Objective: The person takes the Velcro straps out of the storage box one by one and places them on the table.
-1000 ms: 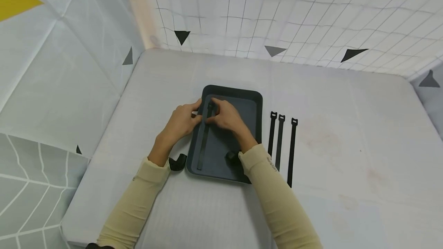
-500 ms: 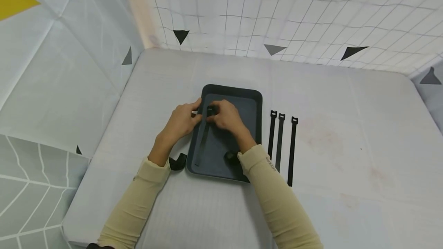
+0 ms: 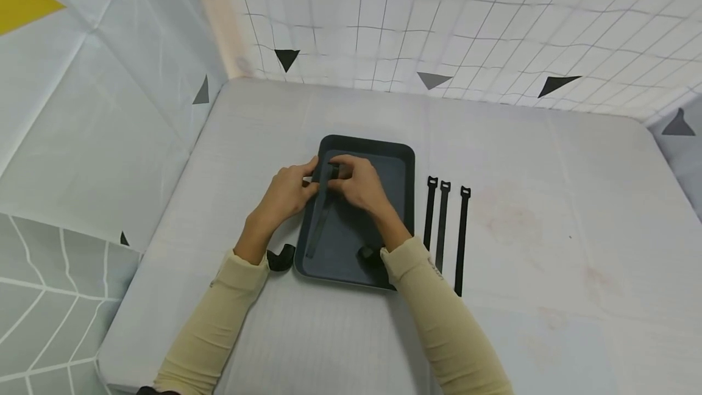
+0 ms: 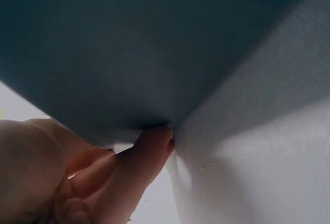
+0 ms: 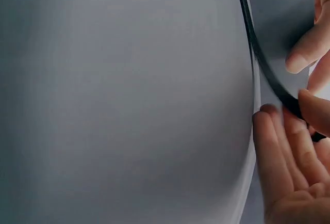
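A dark tray (image 3: 395, 163) lies on the white table. A black strap (image 3: 318, 224) runs along the tray's left side, its far end curled over. My right hand (image 3: 359, 186) pinches that curled end between thumb and fingers, and the strap (image 5: 263, 64) passes under the right thumb (image 5: 315, 111). My left hand (image 3: 286, 192) is at the tray's left rim with its fingers curled over the edge beside the strap. One left finger (image 4: 144, 154) presses against the tray's outer wall (image 4: 154, 53).
A rolled strap (image 3: 366, 253) sits in the tray's near right corner by my right sleeve. Another curled strap (image 3: 281, 258) lies on the table left of the tray. Three flat straps (image 3: 441, 224) lie side by side to the tray's right. Fabric walls enclose the table.
The strap's near end has slid up the tray towards my hands, and its far end is more curled under my right fingers. The left hand has stayed at the rim.
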{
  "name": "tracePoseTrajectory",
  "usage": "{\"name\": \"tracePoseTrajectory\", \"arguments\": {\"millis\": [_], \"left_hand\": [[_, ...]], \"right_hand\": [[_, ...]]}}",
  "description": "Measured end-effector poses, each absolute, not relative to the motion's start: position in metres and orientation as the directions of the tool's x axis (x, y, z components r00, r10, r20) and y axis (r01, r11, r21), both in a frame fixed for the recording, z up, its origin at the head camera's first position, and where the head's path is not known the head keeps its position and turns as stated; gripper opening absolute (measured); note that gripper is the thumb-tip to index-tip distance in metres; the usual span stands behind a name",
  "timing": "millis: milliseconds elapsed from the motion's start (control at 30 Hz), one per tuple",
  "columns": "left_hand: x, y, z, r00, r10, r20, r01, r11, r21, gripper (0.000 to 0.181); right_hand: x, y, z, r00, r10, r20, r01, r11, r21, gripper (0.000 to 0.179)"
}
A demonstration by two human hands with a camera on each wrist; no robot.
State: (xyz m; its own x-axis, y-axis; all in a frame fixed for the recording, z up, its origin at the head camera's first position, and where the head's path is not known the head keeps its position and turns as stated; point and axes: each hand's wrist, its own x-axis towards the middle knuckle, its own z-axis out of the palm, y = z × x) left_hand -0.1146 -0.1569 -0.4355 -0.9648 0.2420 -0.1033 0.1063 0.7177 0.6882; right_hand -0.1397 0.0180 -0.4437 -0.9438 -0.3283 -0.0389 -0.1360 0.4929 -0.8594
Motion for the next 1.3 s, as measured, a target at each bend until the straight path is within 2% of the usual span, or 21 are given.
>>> {"name": "tracePoseTrajectory", "arguments": {"millis": [167,400,867,1300], "left_hand": [[-0.115,-0.157,-0.436,-0.966,0.235,-0.111,0.095,0.716,0.692,0.061],[-0.115,-0.156,-0.435,-0.965,0.239,-0.112,0.095,0.712,0.696,0.062],[-0.115,-0.156,-0.435,-0.966,0.228,-0.119,0.09,0.734,0.674,0.062],[-0.115,-0.157,-0.436,-0.963,0.232,-0.134,0.07,0.702,0.709,0.063]], "right_hand": [[-0.138,0.019,-0.441,-0.948,-0.318,0.004,-0.127,0.368,-0.921,0.053],[-0.137,0.022,-0.439,-0.952,-0.303,-0.05,-0.014,0.206,-0.978,0.07],[-0.137,0.029,-0.436,-0.951,-0.296,-0.092,0.037,0.187,-0.982,0.084],[-0.14,0.04,-0.426,-0.943,-0.316,-0.104,0.053,0.164,-0.985,0.074]]}}
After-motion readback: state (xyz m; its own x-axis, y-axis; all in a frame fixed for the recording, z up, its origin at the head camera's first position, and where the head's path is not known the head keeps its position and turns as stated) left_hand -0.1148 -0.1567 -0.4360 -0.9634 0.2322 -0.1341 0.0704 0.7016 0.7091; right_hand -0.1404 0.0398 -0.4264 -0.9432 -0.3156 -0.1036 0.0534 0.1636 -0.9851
